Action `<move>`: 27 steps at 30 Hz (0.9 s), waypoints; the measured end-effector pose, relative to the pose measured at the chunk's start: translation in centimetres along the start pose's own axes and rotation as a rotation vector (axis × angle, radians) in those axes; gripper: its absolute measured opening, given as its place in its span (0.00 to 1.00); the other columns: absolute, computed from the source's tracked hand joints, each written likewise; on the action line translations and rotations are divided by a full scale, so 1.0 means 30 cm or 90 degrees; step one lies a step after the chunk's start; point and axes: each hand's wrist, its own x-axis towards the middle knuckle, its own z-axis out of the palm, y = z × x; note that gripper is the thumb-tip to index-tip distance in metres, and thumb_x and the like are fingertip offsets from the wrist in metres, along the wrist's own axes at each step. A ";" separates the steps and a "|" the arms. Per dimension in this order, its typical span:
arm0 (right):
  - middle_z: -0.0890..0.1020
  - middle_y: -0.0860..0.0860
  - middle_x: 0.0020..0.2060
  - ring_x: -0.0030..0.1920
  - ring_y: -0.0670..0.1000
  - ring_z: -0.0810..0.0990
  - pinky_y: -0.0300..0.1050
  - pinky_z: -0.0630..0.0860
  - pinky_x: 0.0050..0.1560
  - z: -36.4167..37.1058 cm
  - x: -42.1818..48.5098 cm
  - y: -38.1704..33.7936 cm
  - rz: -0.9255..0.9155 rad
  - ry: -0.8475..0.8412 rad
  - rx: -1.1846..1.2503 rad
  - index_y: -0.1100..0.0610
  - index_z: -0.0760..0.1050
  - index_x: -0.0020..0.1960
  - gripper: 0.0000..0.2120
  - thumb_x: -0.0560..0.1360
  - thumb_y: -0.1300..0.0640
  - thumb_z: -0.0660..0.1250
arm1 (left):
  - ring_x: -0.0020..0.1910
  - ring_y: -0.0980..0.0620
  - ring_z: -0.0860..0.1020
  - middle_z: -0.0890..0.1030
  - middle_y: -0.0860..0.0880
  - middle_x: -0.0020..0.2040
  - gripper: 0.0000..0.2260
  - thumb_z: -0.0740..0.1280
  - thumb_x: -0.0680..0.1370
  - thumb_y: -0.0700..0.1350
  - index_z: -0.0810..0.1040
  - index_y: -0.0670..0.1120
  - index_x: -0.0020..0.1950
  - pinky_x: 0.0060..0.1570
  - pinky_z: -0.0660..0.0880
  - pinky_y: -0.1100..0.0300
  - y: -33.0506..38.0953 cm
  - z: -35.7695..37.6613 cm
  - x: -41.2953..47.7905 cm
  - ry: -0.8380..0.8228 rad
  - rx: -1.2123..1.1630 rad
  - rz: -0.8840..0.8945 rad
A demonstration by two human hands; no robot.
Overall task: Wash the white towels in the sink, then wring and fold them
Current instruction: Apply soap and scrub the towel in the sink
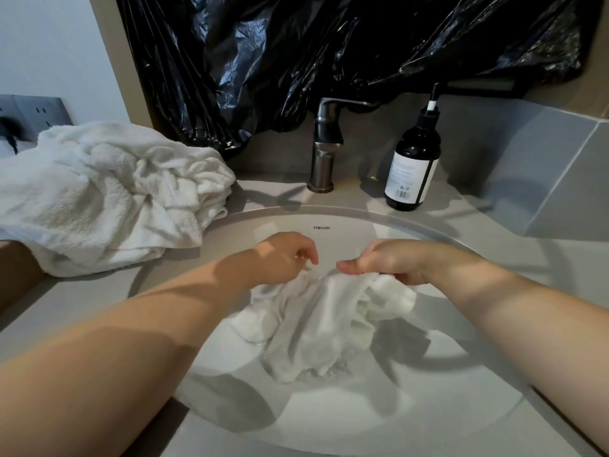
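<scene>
Right hand (385,265), at centre right of the frame, holds a gathered fold of the wet white terry towel (316,324) in curled fingers and lifts it over the round white ceramic sink (329,423). The cloth's lower end trails in shallow water at the basin's middle. Left hand (286,258) sits just beside it at the towel's top edge with its fingers bent; I cannot tell whether it grips. A crumpled heap of white towels (108,192) lies on the grey tabletop (270,189) at the upper left. Soaked, the towel will likely be limp, heavy and dripping. It seems best taken in bunched handfuls at both ends for wringing.
</scene>
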 end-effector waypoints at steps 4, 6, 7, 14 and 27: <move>0.84 0.53 0.47 0.48 0.53 0.82 0.47 0.78 0.51 0.017 0.041 0.037 0.086 0.045 0.090 0.60 0.77 0.55 0.22 0.76 0.41 0.66 | 0.43 0.52 0.76 0.79 0.49 0.43 0.18 0.67 0.76 0.60 0.80 0.44 0.46 0.47 0.74 0.57 0.041 -0.009 -0.037 -0.145 -0.105 -0.068; 0.82 0.53 0.47 0.48 0.53 0.81 0.47 0.77 0.51 0.033 0.054 0.049 0.105 0.054 0.132 0.60 0.76 0.54 0.21 0.77 0.41 0.63 | 0.48 0.51 0.78 0.81 0.49 0.51 0.21 0.69 0.72 0.65 0.79 0.48 0.50 0.50 0.75 0.55 0.076 0.022 -0.053 -0.242 -0.055 -0.094; 0.82 0.54 0.48 0.49 0.53 0.81 0.48 0.77 0.52 0.034 0.058 0.052 0.101 0.044 0.150 0.61 0.76 0.55 0.21 0.78 0.42 0.63 | 0.50 0.51 0.78 0.81 0.49 0.53 0.20 0.70 0.72 0.65 0.78 0.49 0.50 0.48 0.75 0.57 0.090 0.047 -0.055 -0.263 -0.020 -0.104; 0.81 0.55 0.53 0.53 0.56 0.79 0.47 0.77 0.52 -0.017 0.079 0.106 0.074 -0.037 -0.084 0.56 0.76 0.59 0.15 0.73 0.60 0.73 | 0.29 0.55 0.73 0.75 0.49 0.32 0.11 0.72 0.74 0.43 0.75 0.44 0.34 0.26 0.66 0.69 0.036 0.070 -0.015 -0.220 0.005 -0.075; 0.81 0.54 0.42 0.46 0.55 0.79 0.50 0.74 0.52 0.071 -0.030 -0.097 -0.113 0.390 0.299 0.59 0.76 0.49 0.18 0.78 0.43 0.63 | 0.46 0.47 0.83 0.82 0.39 0.52 0.15 0.59 0.84 0.48 0.77 0.37 0.58 0.44 0.81 0.56 0.074 -0.044 -0.022 0.108 -0.811 -0.248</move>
